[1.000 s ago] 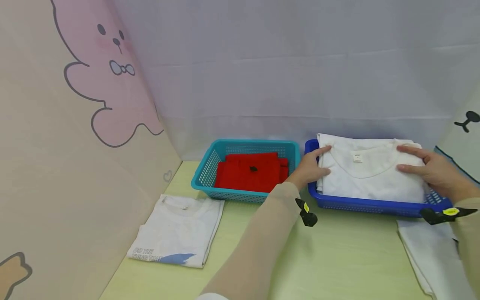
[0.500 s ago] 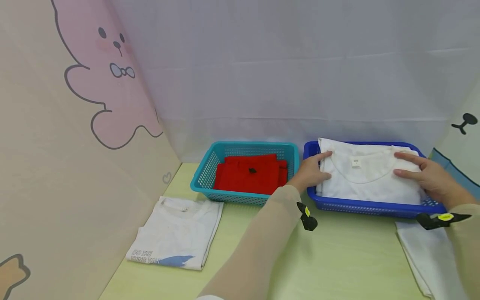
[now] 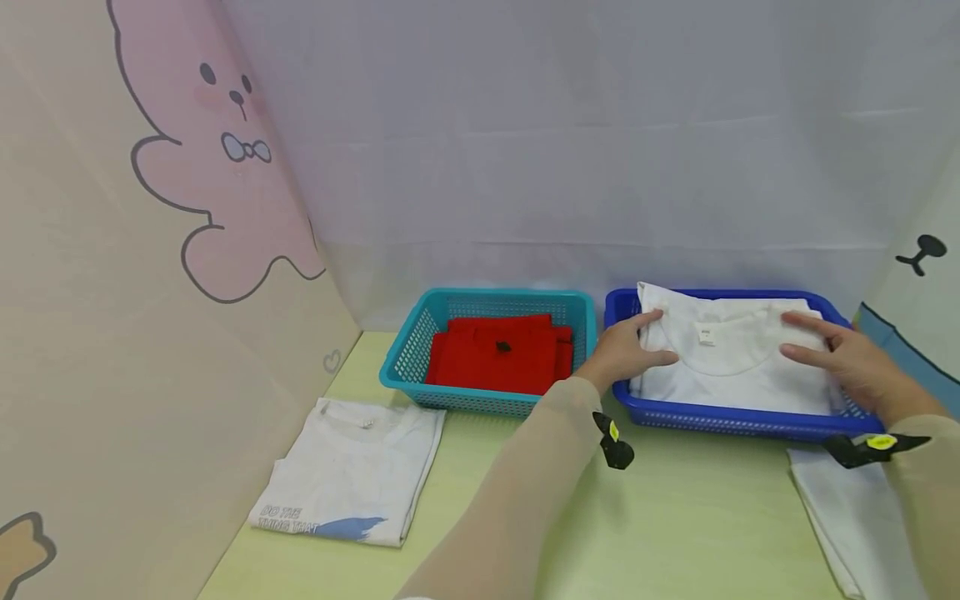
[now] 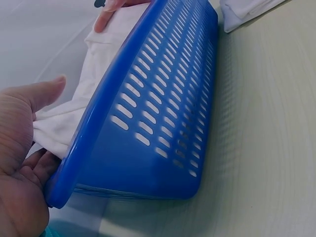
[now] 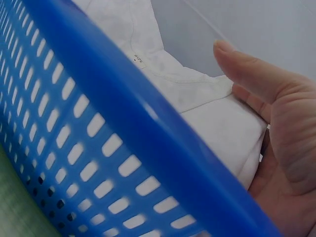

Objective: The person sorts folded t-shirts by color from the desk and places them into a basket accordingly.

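A folded white T-shirt (image 3: 720, 358) with a neck label lies in the dark blue basket (image 3: 712, 417), its far left corner standing up. My left hand (image 3: 626, 346) holds its left side; in the left wrist view, bunched cloth runs between the raised thumb and the fingers at the basket's rim (image 4: 94, 113). At the opposite side my right hand (image 3: 843, 358) holds the shirt, thumb over the top. The right wrist view shows the fingers (image 5: 252, 101) round the shirt's side edge, partly hidden by the cloth.
A teal basket (image 3: 457, 400) with folded red clothes (image 3: 487, 358) stands left of the blue one. A printed white T-shirt (image 3: 352, 471) lies folded at the table's left. Another folded white cloth (image 3: 855, 517) lies front right, partly under the right forearm. A white curtain (image 3: 562, 167) hangs behind.
The white T-shirt has sunk lower into the blue basket, both hands moving down with it. My right hand has shifted slightly left, and more of the basket's back rim shows.
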`<state>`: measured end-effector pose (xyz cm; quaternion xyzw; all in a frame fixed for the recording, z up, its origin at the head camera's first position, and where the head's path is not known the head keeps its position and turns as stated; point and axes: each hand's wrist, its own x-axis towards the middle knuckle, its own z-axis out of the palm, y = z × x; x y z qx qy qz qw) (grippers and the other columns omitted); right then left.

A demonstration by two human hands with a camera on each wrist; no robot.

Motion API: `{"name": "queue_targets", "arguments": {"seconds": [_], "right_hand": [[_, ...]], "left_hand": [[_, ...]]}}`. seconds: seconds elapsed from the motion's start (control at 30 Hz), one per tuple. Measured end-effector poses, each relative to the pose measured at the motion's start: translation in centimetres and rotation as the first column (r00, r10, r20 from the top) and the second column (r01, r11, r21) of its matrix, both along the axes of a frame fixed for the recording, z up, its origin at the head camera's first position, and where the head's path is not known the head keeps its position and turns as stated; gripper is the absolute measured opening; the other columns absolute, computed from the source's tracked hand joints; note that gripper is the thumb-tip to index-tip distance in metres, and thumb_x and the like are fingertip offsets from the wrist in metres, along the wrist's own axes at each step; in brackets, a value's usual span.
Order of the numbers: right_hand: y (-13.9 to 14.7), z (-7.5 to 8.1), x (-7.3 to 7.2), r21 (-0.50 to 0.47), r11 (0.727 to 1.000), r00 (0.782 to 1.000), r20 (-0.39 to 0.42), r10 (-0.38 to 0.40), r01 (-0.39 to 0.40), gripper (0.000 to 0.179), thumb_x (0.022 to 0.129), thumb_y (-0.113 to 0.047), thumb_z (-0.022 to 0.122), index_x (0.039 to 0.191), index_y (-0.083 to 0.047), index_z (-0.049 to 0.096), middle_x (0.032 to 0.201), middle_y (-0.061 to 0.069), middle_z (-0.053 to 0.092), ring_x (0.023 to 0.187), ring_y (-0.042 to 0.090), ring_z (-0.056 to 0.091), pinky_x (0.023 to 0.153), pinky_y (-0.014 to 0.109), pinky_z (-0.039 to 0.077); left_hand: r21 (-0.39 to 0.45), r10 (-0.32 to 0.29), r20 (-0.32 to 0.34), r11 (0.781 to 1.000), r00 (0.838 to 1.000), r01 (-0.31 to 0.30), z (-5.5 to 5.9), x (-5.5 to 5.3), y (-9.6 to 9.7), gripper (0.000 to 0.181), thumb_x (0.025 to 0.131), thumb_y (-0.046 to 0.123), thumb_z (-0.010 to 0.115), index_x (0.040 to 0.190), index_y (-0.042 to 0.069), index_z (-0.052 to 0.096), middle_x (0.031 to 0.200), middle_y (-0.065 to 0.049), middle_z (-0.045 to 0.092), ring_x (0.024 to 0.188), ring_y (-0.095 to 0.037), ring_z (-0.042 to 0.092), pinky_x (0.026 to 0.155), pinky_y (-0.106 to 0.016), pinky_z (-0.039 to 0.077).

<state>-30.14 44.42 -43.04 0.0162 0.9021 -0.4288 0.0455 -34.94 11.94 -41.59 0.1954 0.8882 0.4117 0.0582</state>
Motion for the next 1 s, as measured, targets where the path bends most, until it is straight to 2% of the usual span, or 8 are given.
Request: {"name": "queue_targets", "arguments": {"seconds": [0.33, 0.43, 0.67, 0.87, 1.0], "right_hand": [[-0.14, -0.06, 0.14, 0.011, 1.000, 1.000, -0.018, 0.014, -0.014, 0.082, 0.093, -0.052, 0.056, 0.155, -0.021, 0.012, 0.154, 0.023, -0.019, 0.136, 0.052, -0.017, 0.097, 0.076, -0.003], [-0.11, -0.16, 0.06, 0.008, 1.000, 1.000, -0.015, 0.014, -0.014, 0.081, 0.093, -0.052, 0.056, 0.155, -0.024, 0.011, 0.153, 0.025, -0.018, 0.136, 0.052, -0.016, 0.097, 0.076, -0.001], [-0.09, -0.54, -0.08, -0.007, 1.000, 0.998, -0.063, 0.017, -0.018, 0.079, 0.096, -0.046, 0.055, 0.156, -0.022, 0.009, 0.153, 0.034, 0.005, 0.136, 0.057, 0.005, 0.100, 0.075, 0.008], [-0.19, -0.53, 0.02, 0.010, 1.000, 0.999, -0.039, -0.004, 0.005, 0.084, 0.094, -0.053, 0.053, 0.155, -0.023, 0.006, 0.154, 0.032, -0.001, 0.135, 0.058, -0.005, 0.094, 0.079, 0.001], [-0.29, -0.28, 0.03, 0.105, 0.994, 0.999, -0.048, 0.002, 0.003, 0.086, 0.093, -0.056, 0.052, 0.155, -0.018, 0.006, 0.154, 0.030, -0.005, 0.134, 0.059, -0.010, 0.090, 0.082, 0.002]], "left_hand": [[-0.013, -0.009, -0.012, 1.000, 1.000, 0.009, 0.05, 0.25, 0.07, 0.069, 0.079, 0.056, 0.072, 0.141, 0.046, 0.042, 0.143, 0.017, 0.044, 0.132, -0.009, 0.041, 0.096, -0.036, 0.046], [0.000, 0.003, 0.004, 1.000, 1.000, -0.003, 0.16, 0.39, 0.06, 0.070, 0.079, 0.056, 0.072, 0.141, 0.045, 0.043, 0.143, 0.016, 0.045, 0.128, -0.008, 0.046, 0.093, -0.034, 0.049], [0.104, -0.011, 0.049, 0.995, 0.999, 0.006, -0.18, 0.39, -0.12, 0.071, 0.080, 0.051, 0.074, 0.143, 0.037, 0.045, 0.140, 0.012, 0.049, 0.118, -0.006, 0.055, 0.082, -0.029, 0.053], [0.129, -0.030, 0.024, 0.991, 0.999, 0.027, -0.48, 0.37, -0.26, 0.071, 0.080, 0.052, 0.073, 0.143, 0.035, 0.045, 0.141, 0.017, 0.045, 0.121, -0.007, 0.052, 0.084, -0.031, 0.053], [0.080, -0.044, -0.008, 0.996, 0.999, 0.045, -0.44, 0.42, -0.23, 0.072, 0.079, 0.058, 0.070, 0.143, 0.037, 0.044, 0.143, 0.019, 0.041, 0.129, -0.007, 0.043, 0.094, -0.037, 0.048]]}}
